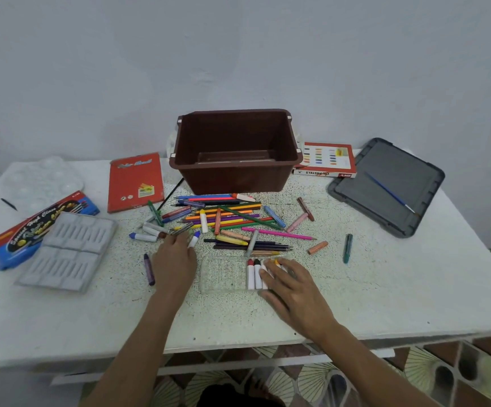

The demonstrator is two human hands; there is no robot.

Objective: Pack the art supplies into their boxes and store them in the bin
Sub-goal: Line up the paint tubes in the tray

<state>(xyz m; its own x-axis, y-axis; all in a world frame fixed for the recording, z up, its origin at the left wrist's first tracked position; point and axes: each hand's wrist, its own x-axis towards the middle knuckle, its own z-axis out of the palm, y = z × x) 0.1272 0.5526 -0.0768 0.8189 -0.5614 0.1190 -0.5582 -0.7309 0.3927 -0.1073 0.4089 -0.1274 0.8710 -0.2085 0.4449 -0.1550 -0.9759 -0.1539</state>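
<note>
Pressing right hand [294, 292] flat, fingers straight, onto crayons [254, 276] seated in clear tray [223, 274]. Reaching left hand [173, 259] to blue-tipped crayon [194, 238] at edge of loose pile [229, 218]; grip not determinable. Noting brown bin [235, 177] standing just behind pile on table [385, 289].

The pastel box [326, 160], just right of the bin [232, 177], is showing "OIL PASTELS" upside down on its side. The blue box [41, 226], well left of the bin, is reading "Special High Class". The red box [135, 183] between them is showing "Color", with the rest blurred.
</note>
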